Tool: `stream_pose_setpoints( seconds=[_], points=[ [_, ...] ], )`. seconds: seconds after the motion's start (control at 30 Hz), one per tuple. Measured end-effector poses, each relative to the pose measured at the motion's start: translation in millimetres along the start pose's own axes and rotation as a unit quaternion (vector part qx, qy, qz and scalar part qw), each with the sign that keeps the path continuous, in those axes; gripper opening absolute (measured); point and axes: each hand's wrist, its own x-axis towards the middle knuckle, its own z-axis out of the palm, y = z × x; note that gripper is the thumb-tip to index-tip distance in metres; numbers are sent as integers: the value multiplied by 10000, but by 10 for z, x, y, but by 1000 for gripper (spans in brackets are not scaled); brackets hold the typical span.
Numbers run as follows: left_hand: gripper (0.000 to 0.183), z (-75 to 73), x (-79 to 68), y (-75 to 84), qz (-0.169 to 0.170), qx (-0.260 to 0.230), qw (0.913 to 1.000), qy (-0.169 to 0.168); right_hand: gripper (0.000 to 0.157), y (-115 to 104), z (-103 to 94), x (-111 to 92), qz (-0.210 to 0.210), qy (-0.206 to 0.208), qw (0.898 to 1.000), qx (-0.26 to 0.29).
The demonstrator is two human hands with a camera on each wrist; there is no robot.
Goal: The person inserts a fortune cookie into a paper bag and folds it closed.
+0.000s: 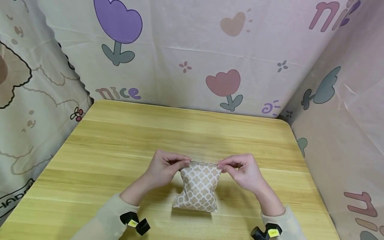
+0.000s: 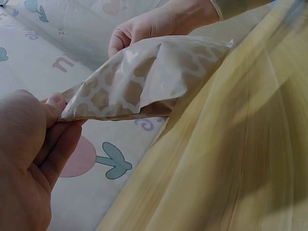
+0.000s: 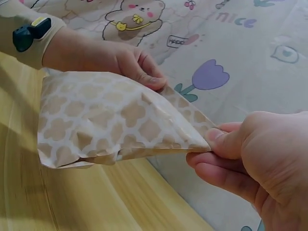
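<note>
Between my two hands is a small beige pouch (image 1: 199, 186) with a white lattice pattern, its middle bulging. My left hand (image 1: 164, 168) pinches the upper left corner between thumb and fingers. At the opposite upper corner my right hand (image 1: 242, 170) pinches the edge the same way. The top edge is drawn straight between the hands. In the left wrist view, a loose flap (image 2: 166, 86) folds out from the pouch's side. From the right wrist view, the pouch (image 3: 101, 118) tapers toward the right fingertips. What is inside it is hidden.
A light wood-grain table (image 1: 144, 130) lies under the hands. Patterned cloth (image 1: 186, 40) with flowers and lettering hangs behind it and along both sides. A black wrist device (image 1: 135, 222) is on the left sleeve, and another black device (image 1: 266, 231) on the right.
</note>
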Motion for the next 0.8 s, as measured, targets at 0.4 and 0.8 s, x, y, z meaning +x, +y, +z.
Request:
stream_pose_setpoints(
  seconds=[0.4,0.8],
  points=[
    [9,-75,-1,-21,-362,112,9987,343,12,77,-189,-26,415,56,9965,717],
    [7,-49,4,-39,-595,143,9975,363,13,68,20,127,478,-297,9983,124]
  ],
)
